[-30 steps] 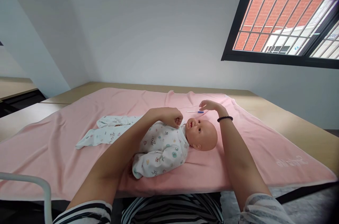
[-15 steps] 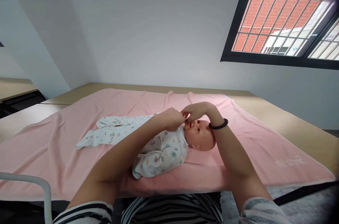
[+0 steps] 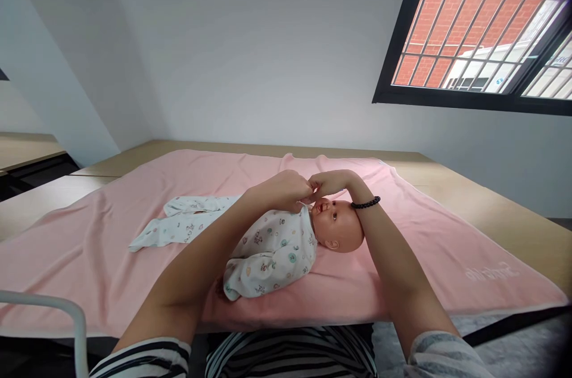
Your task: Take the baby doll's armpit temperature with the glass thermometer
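A baby doll [image 3: 342, 226] lies on its back on a pink blanket [image 3: 415, 259], its head to the right and its mouth open. It wears a white patterned garment [image 3: 286, 247] whose legs stretch out flat to the left. My left hand [image 3: 288, 190] is closed at the collar, where a bit of the white cloth is drawn up below its fingers. Touching it fingertip to fingertip, my right hand [image 3: 328, 183] is pinched just above the doll's chin; what it grips is too small to make out. A dark bead bracelet circles my right wrist.
The blanket covers most of a light wooden table [image 3: 465, 199]. A white metal rail [image 3: 53, 300] curves at the lower left. Behind the table stand a plain wall and a barred window [image 3: 473, 26] at the upper right.
My left hand has risen a little from the doll's chest, lifting the collar cloth. My right hand has tilted slightly and its fingers have drawn closer together. The doll's face shows more.
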A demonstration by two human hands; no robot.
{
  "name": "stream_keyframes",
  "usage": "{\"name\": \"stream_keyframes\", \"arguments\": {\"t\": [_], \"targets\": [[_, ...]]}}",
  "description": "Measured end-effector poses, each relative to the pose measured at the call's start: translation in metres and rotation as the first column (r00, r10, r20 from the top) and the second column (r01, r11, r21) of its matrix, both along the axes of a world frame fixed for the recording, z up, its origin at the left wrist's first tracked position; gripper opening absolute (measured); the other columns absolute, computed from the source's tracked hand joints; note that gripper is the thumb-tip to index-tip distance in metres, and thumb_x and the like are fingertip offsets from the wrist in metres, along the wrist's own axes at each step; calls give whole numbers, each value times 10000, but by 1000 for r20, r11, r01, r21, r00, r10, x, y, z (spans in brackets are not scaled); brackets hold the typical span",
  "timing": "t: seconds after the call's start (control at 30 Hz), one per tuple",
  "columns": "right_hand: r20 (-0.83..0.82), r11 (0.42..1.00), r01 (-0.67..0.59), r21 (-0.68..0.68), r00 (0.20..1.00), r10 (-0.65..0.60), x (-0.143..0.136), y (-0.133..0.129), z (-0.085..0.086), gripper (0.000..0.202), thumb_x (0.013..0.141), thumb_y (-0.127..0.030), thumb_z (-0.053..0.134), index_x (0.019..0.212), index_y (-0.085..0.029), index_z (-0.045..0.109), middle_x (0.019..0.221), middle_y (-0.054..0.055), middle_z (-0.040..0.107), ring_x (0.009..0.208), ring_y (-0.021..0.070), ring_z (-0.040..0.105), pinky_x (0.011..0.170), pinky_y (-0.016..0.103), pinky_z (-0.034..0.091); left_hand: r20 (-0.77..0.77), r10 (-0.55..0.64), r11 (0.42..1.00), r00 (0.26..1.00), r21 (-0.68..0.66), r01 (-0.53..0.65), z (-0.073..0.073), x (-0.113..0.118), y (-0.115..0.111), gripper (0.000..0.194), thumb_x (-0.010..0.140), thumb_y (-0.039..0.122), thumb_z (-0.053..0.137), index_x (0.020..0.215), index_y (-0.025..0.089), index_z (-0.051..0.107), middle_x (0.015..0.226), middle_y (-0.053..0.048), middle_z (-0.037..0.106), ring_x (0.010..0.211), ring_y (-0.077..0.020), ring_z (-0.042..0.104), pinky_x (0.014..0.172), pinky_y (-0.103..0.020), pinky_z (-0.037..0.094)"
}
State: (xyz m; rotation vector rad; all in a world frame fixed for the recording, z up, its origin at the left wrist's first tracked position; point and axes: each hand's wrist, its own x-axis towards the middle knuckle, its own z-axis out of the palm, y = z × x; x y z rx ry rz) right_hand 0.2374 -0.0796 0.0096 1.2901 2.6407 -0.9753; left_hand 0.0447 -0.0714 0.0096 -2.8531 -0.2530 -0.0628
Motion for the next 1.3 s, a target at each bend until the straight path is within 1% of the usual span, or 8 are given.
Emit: {"name": "stream_keyframes", "arguments": {"t": [0.33, 0.5, 0.6, 0.73, 0.83, 1.03, 1.13, 1.3], "targets": [[25, 998, 3, 68, 1000, -4, -3, 6, -7, 269, 766, -330, 622, 589, -173, 494, 566, -61, 343, 589, 97, 339, 551, 251, 272, -14, -56, 997, 998, 60, 57, -5, 3, 3, 159, 671, 56, 538, 606, 178, 617, 631, -42, 634, 536, -159, 425, 580, -341, 267], [-7, 999, 13, 45, 1000, -13, -1, 5, -6, 128, 743, -258, 618, 676, -158, 576, 621, -45, 489, 620, 104, 422, 574, 240, 327, -5, -65, 998, 998, 22, 66, -7, 1, 2, 204, 671, 38, 533, 521, 176, 538, 583, -32, 602, 534, -151, 412, 580, -339, 264], [-43, 1000, 2, 10, 999, -2, 1, 4, -4, 104, 763, -229, 588, 813, -151, 635, 765, -8, 617, 716, 125, 522, 646, 234, 398, -2, -37, 989, 999, -141, 36, 0, -7, 2, 144, 716, 81, 582, 614, 181, 596, 667, -19, 646, 595, -150, 486, 586, -312, 293], [-81, 1000, -12, -2, 997, 12, 1, 0, 0, 137, 816, -263, 588, 891, -164, 645, 897, 18, 656, 828, 143, 569, 726, 238, 436, -78, 99, 907, 992, -402, -122, 13, -27, 11, 221, 775, 217, 656, 995, 207, 674, 1022, -25, 699, 848, -171, 602, 678, -257, 383], [-6, 997, 15, 72, 1000, -15, -3, -7, 4, 87, 831, -247, 593, 842, -170, 632, 836, 5, 632, 760, 130, 528, 679, 237, 417, -270, 225, 788, 936, -514, -338, 16, -40, 26, 300, 784, 312, 672, 1062, 199, 652, 1099, -45, 682, 922, -190, 609, 708, -246, 416], [188, 957, 184, 225, 955, -228, -25, -28, 9, 260, 838, -177, 581, 1078, -207, 674, 1052, 56, 682, 753, 142, 593, 600, 239, 405, -314, 38, 629, 949, -731, -267, 4, -43, 55, 188, 776, 321, 640, 903, 182, 650, 897, -22, 690, 823, -167, 609, 742, -249, 446], [227, 949, 107, 297, 957, -179, -46, -39, 6, 289, 875, -218, 552, 1149, -220, 645, 1064, 64, 680, 670, 132, 572, 544, 249, 362, -326, 77, 593, 942, -745, -306, 1, -41, 58, 241, 727, 297, 665, 939, 180, 668, 943, -28, 706, 848, -173, 620, 749, -255, 457], [374, 901, 58, 429, 897, -235, -83, -49, -8, 149, 873, -139, 485, 775, -170, 593, 714, 50, 603, 565, 144, 488, 525, 290, 281, -356, 136, 605, 925, -709, -362, 4, -41, 50, 186, 691, 255, 644, 855, 186, 700, 822, 14, 684, 760, -156, 567, 677, -256, 415]]}}
